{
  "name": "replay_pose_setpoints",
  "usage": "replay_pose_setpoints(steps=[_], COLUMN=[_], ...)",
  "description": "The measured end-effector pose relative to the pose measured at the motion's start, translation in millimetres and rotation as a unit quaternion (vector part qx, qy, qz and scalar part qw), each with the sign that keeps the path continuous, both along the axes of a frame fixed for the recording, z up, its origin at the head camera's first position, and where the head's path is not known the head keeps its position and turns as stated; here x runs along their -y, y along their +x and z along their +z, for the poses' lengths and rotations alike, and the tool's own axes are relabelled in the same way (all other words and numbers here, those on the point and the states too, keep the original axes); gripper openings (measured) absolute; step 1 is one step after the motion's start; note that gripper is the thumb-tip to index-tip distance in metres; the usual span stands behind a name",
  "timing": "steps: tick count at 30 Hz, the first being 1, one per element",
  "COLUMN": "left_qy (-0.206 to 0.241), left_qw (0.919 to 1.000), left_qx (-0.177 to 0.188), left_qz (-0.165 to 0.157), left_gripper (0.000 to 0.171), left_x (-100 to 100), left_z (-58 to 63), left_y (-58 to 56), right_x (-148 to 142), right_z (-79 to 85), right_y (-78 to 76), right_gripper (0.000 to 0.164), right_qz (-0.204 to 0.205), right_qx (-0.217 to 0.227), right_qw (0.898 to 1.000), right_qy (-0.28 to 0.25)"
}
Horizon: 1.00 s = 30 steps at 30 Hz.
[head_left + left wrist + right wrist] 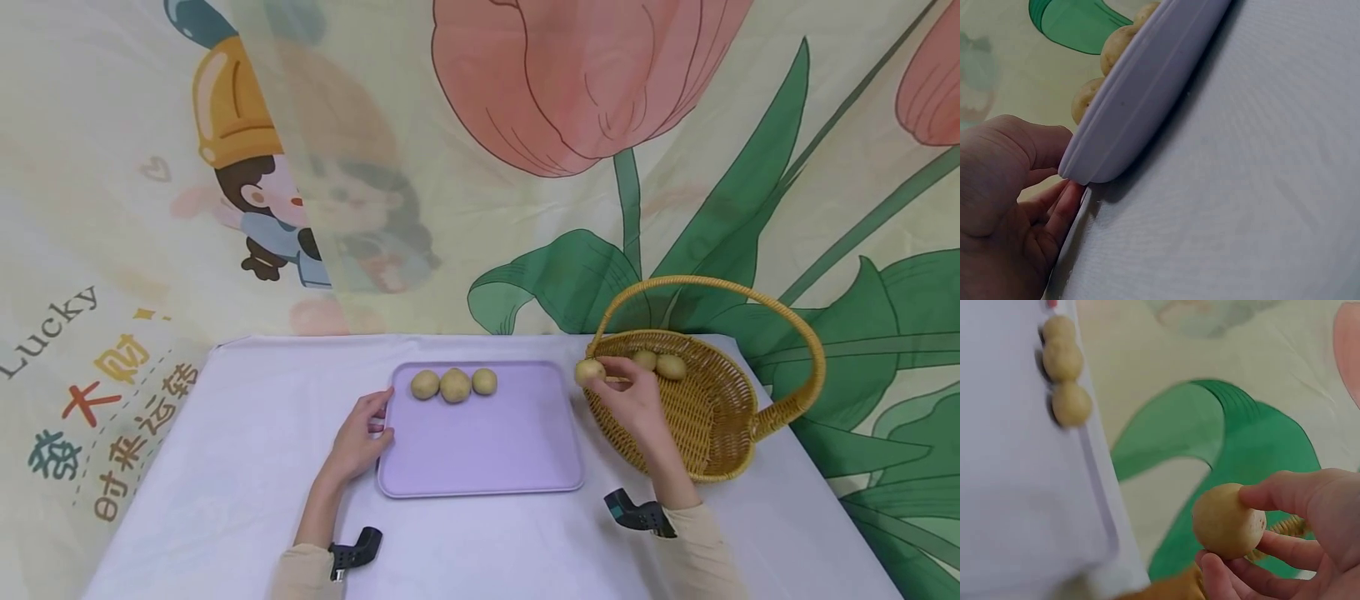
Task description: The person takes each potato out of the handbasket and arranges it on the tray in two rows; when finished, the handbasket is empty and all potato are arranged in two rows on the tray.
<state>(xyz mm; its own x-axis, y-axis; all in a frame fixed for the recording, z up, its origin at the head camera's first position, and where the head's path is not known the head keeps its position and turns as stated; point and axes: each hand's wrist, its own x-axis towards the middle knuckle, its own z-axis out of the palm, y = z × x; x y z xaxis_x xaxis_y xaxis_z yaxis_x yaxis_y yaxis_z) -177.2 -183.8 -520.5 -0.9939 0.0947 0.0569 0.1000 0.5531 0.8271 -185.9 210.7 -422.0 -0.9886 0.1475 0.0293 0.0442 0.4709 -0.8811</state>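
A potato [589,372] is pinched between the thumb and fingers of my right hand [633,398], held up at the basket's left rim; in the right wrist view this potato [1225,522] is round and pale brown. My left hand [360,437] holds the left edge of a lilac tray [480,458], thumb at the rim and fingers against the side wall [1116,137]. Three potatoes [455,385] sit in a row along the tray's back left. A wicker basket [693,433] with a tall handle stands right of the tray, with potatoes [671,367] at its back.
A white cloth [285,400] covers the table. A printed curtain [420,250] with tulips and a cartoon figure hangs right behind the table. The basket's arched handle [810,358] rises on the right. Each wrist wears a black camera strap [641,512].
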Motion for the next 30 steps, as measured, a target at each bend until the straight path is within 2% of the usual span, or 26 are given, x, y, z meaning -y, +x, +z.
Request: replay_pose_setpoints(steps=[7, 13, 22, 27, 30], left_qy=[0.0, 0.001, 0.003, 0.002, -0.002], left_qw=[1.0, 1.0, 0.9999, 1.0, 1.0], left_qx=[0.002, 0.0, -0.009, -0.003, 0.002], left_qz=[0.001, 0.001, 0.003, 0.003, 0.005], left_gripper=[0.065, 0.065, 0.064, 0.064, 0.064], left_x=[0, 0, -1, -2, -1], left_z=[-0.3, -1.3, -1.7, 0.7, 1.7], left_y=[0.3, -0.2, -0.9, 0.0, 0.7], right_x=[37, 60, 80, 86, 90], right_z=[-13.4, -32.6, -62.3, -72.1, -74.2], right_y=[-13.3, -30.4, -46.9, -50.4, -51.7], right_gripper=[0.037, 0.038, 0.034, 0.031, 0.032], right_qz=[0.03, 0.04, 0.01, -0.018, -0.022], right_qx=[-0.028, -0.041, -0.045, -0.038, -0.043], right_qw=[0.999, 0.998, 0.998, 0.999, 0.998], right_qy=[-0.024, -0.025, -0.031, -0.031, -0.033])
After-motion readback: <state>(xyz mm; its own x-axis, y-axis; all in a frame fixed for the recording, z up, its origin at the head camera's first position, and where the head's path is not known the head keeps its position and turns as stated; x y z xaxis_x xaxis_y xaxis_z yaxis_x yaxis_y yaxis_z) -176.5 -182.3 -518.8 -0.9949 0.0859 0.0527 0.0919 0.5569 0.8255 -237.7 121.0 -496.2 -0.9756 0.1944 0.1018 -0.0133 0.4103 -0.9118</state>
